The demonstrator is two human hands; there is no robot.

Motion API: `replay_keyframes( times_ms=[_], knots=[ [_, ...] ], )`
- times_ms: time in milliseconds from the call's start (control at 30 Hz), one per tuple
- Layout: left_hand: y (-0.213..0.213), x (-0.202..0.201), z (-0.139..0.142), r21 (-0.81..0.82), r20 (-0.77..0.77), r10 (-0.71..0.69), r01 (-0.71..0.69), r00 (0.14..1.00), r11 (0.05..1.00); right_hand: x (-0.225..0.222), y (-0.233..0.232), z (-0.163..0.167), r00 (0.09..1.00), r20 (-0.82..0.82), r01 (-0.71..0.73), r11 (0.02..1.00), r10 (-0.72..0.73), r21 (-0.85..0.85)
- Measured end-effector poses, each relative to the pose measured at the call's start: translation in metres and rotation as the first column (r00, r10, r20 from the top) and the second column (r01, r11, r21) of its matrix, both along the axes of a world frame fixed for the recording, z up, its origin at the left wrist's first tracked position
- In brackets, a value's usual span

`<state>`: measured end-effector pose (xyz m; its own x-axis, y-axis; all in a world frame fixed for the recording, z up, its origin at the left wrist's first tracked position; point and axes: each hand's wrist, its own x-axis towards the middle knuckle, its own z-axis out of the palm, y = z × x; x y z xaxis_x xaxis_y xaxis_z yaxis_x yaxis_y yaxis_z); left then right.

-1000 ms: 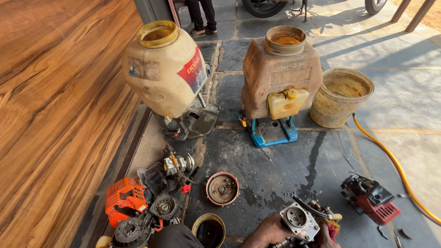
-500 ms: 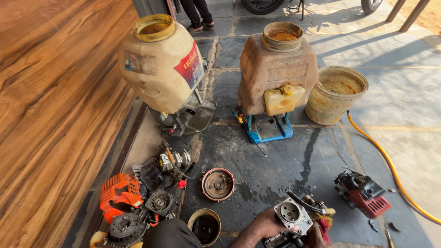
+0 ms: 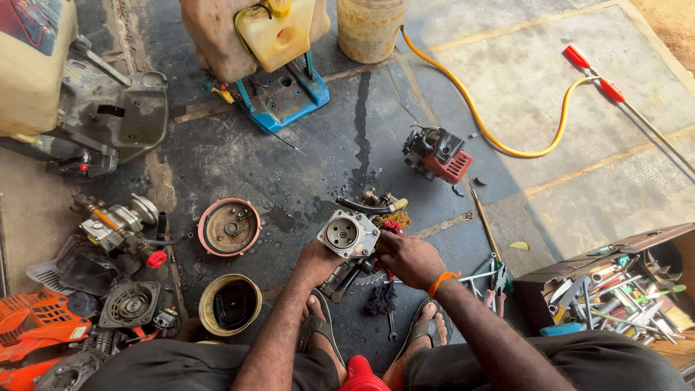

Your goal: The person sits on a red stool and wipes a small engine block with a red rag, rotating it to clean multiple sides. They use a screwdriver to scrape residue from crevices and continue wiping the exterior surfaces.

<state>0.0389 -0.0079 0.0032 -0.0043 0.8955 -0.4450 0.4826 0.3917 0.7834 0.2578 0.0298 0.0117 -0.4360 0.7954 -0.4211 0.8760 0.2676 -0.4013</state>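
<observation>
A small grey metal engine block [image 3: 347, 233] with a round bore facing up sits between my hands, just above the floor in front of my feet. My left hand [image 3: 317, 261] grips its left underside. My right hand [image 3: 405, 257] holds its right side, fingers closed around a part beside a red rag [image 3: 391, 228]. A black hose and brass fitting [image 3: 373, 203] lie just beyond the block.
A round rusty cover [image 3: 229, 227] and a can of dark oil [image 3: 230, 304] lie to the left. Dismantled orange engine parts [image 3: 43, 326] sit at far left. A red small engine [image 3: 438, 154], yellow hose [image 3: 492, 130] and open toolbox [image 3: 615, 289] are to the right. Sprayer tanks [image 3: 275, 29] stand ahead.
The view has tilted down and closer to the floor. My hands have shifted up and left in view, still holding the engine block. The toolbox has come into sight.
</observation>
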Motion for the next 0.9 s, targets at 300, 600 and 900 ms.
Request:
replay_keyframes(
  times_ms=[300,600,900],
  knots=[
    [0.0,0.0,-0.019,-0.037,-0.077,-0.038,0.036,0.996,0.999,0.014,-0.022,-0.047,0.833,-0.43,0.383,0.924,-0.347,-0.002],
    [0.001,0.0,-0.017,-0.019,-0.061,-0.06,0.059,0.996,0.998,0.002,0.005,-0.035,0.831,-0.423,0.523,0.766,-0.361,0.374],
    [-0.001,0.001,-0.018,0.048,-0.038,-0.028,0.03,0.999,0.998,-0.006,0.04,-0.06,0.238,-0.473,0.414,0.529,-0.848,-0.74]
  ],
)
